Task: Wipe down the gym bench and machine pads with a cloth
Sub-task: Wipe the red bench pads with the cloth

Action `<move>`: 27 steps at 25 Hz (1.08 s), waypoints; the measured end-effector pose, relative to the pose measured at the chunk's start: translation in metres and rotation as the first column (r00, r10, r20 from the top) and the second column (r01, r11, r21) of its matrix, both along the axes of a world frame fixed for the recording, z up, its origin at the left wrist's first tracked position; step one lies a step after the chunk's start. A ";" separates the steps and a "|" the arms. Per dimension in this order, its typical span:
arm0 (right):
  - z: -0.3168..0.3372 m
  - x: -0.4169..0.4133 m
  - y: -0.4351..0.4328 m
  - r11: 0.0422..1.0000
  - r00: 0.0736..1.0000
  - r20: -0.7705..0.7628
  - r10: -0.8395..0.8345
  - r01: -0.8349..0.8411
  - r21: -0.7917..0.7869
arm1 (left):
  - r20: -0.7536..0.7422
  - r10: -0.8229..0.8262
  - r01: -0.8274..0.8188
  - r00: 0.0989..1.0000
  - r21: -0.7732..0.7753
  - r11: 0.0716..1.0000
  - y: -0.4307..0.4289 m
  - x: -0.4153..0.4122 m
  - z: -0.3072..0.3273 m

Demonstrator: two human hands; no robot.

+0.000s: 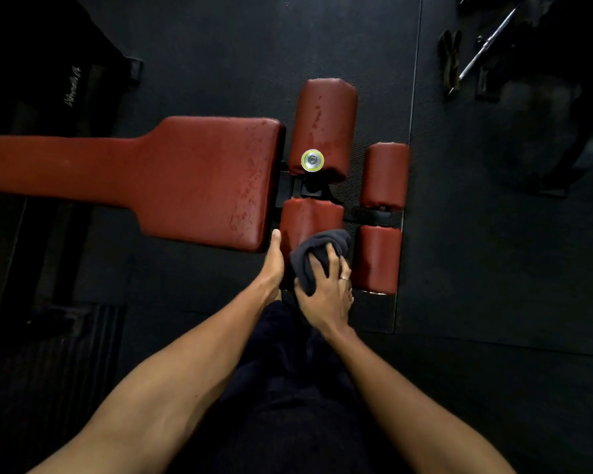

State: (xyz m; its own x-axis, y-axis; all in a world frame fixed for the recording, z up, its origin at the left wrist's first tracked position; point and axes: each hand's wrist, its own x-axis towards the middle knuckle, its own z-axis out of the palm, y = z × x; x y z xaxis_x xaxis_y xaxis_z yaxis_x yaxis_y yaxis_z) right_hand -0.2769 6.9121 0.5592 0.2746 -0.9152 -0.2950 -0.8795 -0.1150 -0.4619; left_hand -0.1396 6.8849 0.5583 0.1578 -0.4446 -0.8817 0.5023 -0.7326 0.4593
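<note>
cloth in right hand covers roller pad; left hand partly hidden

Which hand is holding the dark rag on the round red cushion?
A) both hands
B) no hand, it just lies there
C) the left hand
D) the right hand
D: the right hand grips the dark cloth against the near roller pad, while the left hand sits beside the pad, off the cloth.
</note>
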 end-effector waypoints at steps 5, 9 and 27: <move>-0.009 0.025 -0.083 0.981 0.985 -0.021 0.170 -0.171 -0.087 | 0.081 0.071 -0.063 0.994 -0.108 0.992 0.004 -0.008 -0.025; -0.024 0.023 -0.110 0.949 0.937 0.164 -0.309 0.292 0.120 | 0.398 -0.182 0.148 0.899 0.114 0.982 -0.007 -0.020 -0.023; -0.023 0.027 -0.113 0.985 0.974 0.151 -0.168 0.171 -0.008 | 0.481 -0.189 0.152 0.856 0.117 0.982 0.001 -0.019 -0.032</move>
State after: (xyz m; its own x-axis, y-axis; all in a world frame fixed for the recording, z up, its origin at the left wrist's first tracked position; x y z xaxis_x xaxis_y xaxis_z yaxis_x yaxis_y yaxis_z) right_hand -0.2502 6.7991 0.5365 0.1543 -0.9577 -0.2429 -0.8081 0.0191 -0.5888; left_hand -0.1591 6.8854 0.5259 0.5031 -0.4421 -0.7425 0.0922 -0.8268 0.5548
